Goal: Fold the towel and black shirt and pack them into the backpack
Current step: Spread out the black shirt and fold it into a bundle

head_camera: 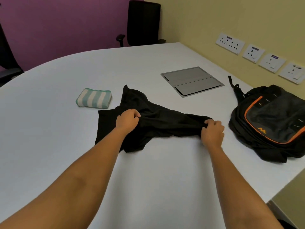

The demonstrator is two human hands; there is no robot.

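Note:
A black shirt [158,123] lies crumpled and spread across the middle of the white table [49,129]. My left hand [127,120] pinches the shirt's fabric near its left part. My right hand [212,132] grips the shirt's right end. A folded towel [94,99] with green and white stripes rests on the table to the left, just beyond the shirt. The black backpack [272,123] with orange trim lies flat at the right, close to the wall; I cannot tell whether it is zipped.
A grey metal cable hatch [192,81] is set into the table behind the shirt. Wall sockets [254,53] line the yellow wall at the right. A black office chair [143,22] stands at the table's far edge.

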